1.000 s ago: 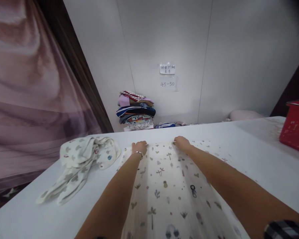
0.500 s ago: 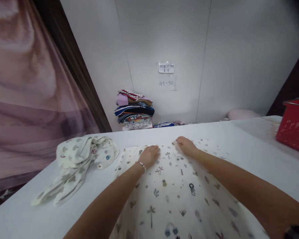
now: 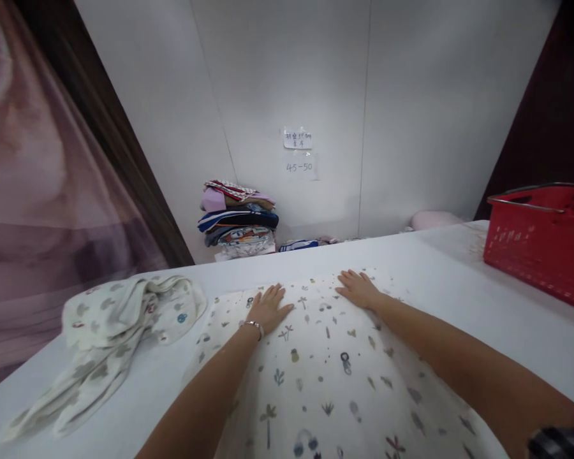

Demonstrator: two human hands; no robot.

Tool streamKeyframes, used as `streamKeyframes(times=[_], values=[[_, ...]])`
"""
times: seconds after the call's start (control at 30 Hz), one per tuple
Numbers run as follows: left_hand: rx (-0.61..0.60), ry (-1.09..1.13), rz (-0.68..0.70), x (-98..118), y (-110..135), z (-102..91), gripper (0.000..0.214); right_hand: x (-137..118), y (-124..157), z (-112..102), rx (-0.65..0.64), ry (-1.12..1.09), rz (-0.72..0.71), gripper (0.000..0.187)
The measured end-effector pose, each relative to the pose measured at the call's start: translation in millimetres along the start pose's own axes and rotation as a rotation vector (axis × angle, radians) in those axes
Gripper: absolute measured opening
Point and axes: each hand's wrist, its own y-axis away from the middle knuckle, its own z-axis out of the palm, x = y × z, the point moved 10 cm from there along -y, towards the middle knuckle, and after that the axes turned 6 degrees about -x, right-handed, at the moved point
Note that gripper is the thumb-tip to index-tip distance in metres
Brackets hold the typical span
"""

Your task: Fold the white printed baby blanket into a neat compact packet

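A white cloth [image 3: 310,357] printed with small palms, leaves and rainbows lies spread over the white table, its near part running down toward me. My left hand [image 3: 266,309], with a bracelet at the wrist, rests palm down on the cloth near its far left part, fingers spread. Flat on the far right part of the same cloth is my right hand [image 3: 358,290], its fingers stretched out. To the left, a crumpled white garment [image 3: 124,319] with grey-green prints lies on the table, apart from both hands.
Beyond the white table [image 3: 440,268] rises a stack of folded clothes [image 3: 239,217]. Paper signs [image 3: 299,167] hang on the wall. At the right stands a red basket [image 3: 540,245] with a metal handle. A pink curtain [image 3: 38,191] hangs at the left.
My fingers have spread out on the cloth, where they were bunched near its far edge before. The view has turned right, bringing more of the red basket into sight.
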Motion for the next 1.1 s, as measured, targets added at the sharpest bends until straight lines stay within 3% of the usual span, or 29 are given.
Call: streamKeyframes(times=[0.13,0.3,0.4,0.57,0.67,0.8,0.93,1.03,1.1], values=[[-0.024,-0.018,-0.015,0,-1,1.9,0.071,17,-3,4,-0.092,-0.059,0.039,0.058],[-0.030,-0.034,-0.024,-3,-3,3.5,0.072,51,8,-12,0.015,-0.040,0.169,0.061],[-0.035,-0.038,-0.025,-4,-5,5.3,0.073,75,20,-10,-0.002,0.016,0.223,0.064],[-0.064,-0.033,-0.041,-1,-3,1.1,0.072,82,23,-9,-0.052,0.030,0.231,0.064],[-0.080,-0.029,-0.051,5,7,-5.5,0.072,82,37,-13,0.025,0.046,0.259,0.065],[-0.087,-0.056,0.019,23,41,-8.3,0.069,91,71,-7,0.064,0.073,0.271,0.066],[-0.116,-0.073,0.052,36,96,-3.0,0.067,97,100,-10,0.060,0.050,0.325,0.060],[-0.143,-0.068,0.021,37,145,-0.3,0.065,81,127,-14,0.093,0.053,0.289,0.058],[-0.182,-0.053,0.003,34,180,4.1,0.065,65,152,-4,0.062,0.044,0.216,0.061]])
